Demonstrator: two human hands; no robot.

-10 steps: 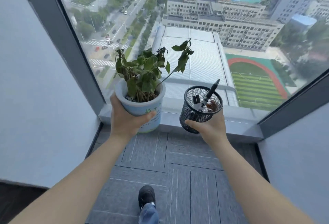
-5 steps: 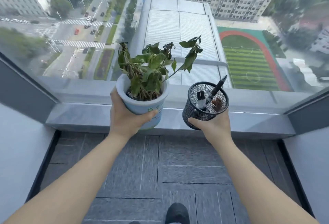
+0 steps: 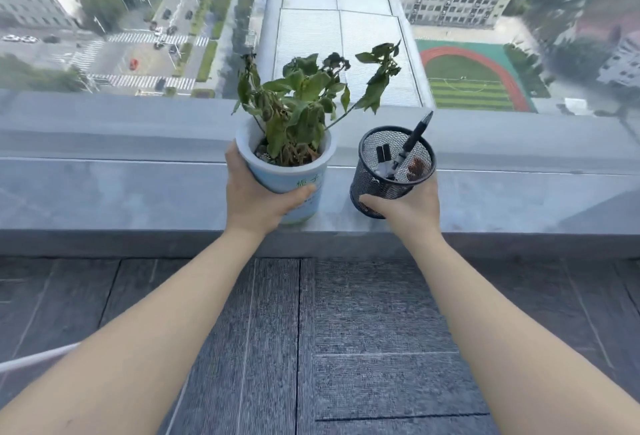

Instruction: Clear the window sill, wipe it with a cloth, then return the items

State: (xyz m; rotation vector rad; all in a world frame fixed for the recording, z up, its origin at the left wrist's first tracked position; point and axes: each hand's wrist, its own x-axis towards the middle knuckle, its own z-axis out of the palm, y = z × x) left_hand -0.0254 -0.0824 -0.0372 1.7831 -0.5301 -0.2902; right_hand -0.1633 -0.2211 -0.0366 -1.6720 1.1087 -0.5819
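Two hands gripping: left hand (image 3: pixel 254 197) plant pot (image 3: pixel 289 180), green characters partly readable; right hand (image 3: pixel 408 208) mesh holder (image 3: pixel 388 182).

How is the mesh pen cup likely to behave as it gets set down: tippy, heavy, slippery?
Probably light: the pen cup is open wire mesh, and the right hand holds it alone. Likely somewhat tippy, since the pen leans past the rim. Slipping seems unlikely; mesh gives fingers texture to grip.
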